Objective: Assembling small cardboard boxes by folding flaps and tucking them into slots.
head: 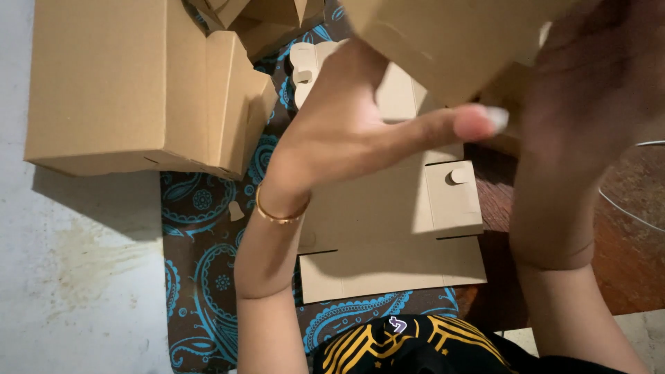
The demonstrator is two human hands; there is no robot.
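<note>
My left hand [353, 125] is raised near the camera, thumb stretched to the right, its fingers behind a brown cardboard box [450, 41] held up at the top of the view. My right hand [589, 104], dark and blurred, grips the same box from the right side. A gold bangle [280, 215] circles my left wrist. Below the hands a flat die-cut cardboard sheet [402, 235] lies on a brown cloth with a blue paisley pattern [201, 277].
A large folded cardboard box [118, 83] sits at the upper left, partly on the pale concrete floor [76, 277]. More folded boxes [270, 21] lie at the top. A wire rim [634, 201] and brown floor show at the right.
</note>
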